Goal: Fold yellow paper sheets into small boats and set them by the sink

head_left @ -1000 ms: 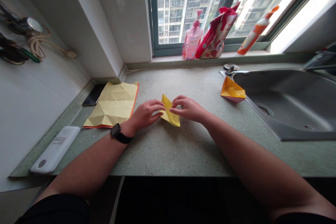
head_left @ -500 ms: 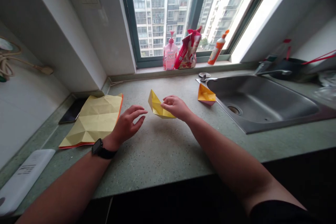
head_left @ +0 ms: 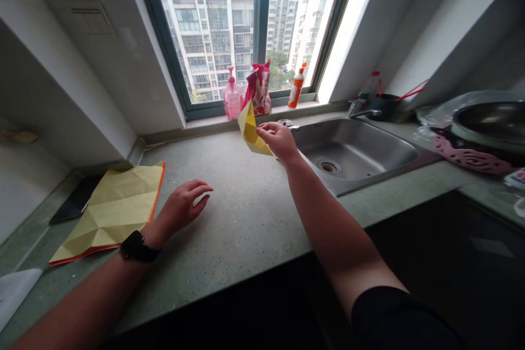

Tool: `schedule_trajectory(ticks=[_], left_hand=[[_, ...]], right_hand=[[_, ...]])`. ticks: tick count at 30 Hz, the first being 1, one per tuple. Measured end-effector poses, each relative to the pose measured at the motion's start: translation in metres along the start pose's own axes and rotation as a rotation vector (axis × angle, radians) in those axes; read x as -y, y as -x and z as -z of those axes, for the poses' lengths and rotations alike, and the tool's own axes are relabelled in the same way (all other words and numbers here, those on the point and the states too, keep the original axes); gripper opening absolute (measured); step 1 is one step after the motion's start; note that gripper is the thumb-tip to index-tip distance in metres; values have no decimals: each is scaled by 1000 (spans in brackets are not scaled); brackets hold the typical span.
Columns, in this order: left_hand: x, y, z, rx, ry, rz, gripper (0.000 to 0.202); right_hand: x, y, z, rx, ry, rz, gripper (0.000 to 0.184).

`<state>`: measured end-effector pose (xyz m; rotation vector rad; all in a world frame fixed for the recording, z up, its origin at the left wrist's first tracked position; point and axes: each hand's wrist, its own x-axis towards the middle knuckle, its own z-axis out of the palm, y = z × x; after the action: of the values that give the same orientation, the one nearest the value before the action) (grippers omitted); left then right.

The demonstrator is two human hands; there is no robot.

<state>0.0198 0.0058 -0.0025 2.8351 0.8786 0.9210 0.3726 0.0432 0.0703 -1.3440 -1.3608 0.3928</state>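
Observation:
A yellow folded paper boat point(head_left: 251, 130) is pinched by my right hand point(head_left: 279, 142), held up in the air near the sink's left edge. Behind that hand an orange speck of the second folded paper piece point(head_left: 277, 158) peeks out; the rest of it is hidden. My left hand point(head_left: 182, 205) hovers over the countertop with thumb and fingers apart, holding nothing. Just left of it lies a stack of creased yellow paper sheets point(head_left: 115, 202) with orange edges.
A steel sink point(head_left: 356, 145) is set in the speckled countertop point(head_left: 229, 219). On the windowsill stand a pink pump bottle point(head_left: 233, 98), a red bag point(head_left: 259, 90) and an orange-white bottle point(head_left: 296, 87). A dark flat object point(head_left: 74, 202) lies by the sheets; a pan point(head_left: 492, 126) sits far right.
My right hand has raised the paper boat and carried it toward the sink, now covering most of the orange piece. The view has turned to the right. My left hand stays apart, empty.

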Motion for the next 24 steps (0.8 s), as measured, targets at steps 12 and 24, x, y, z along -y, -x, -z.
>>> schedule_trajectory(ticks=[12,24], left_hand=[[-50,-133,-80,-12,49,-63,25],[-57,-212,-190,66,134,74,28]], right_hand=[[-63,-19,79,-418,344,-95,30],[-70,-8,89,-337,376,-112,30]])
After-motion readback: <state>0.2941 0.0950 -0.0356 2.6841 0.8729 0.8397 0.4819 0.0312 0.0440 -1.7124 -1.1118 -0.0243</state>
